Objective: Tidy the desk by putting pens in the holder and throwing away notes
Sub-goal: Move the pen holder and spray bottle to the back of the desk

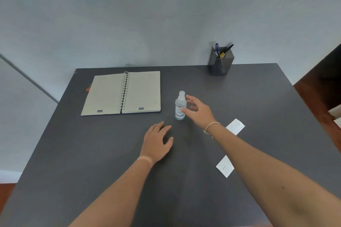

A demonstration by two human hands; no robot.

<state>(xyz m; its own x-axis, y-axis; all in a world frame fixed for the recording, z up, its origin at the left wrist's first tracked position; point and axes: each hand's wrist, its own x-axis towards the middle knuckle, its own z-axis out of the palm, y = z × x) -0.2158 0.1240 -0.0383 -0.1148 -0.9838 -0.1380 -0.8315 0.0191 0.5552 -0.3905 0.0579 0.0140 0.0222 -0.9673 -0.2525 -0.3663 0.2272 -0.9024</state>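
Seeing my right hand wide open, fingers just beside the bottle | left hand open, flat on desk | pens in holder | two notes near my right arm

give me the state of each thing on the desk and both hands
notebook: open, flat
spray bottle: upright, capped
pen holder: upright, pens inside
far note: flat on desk
near note: flat on desk
left hand: open, empty
right hand: open beside bottle
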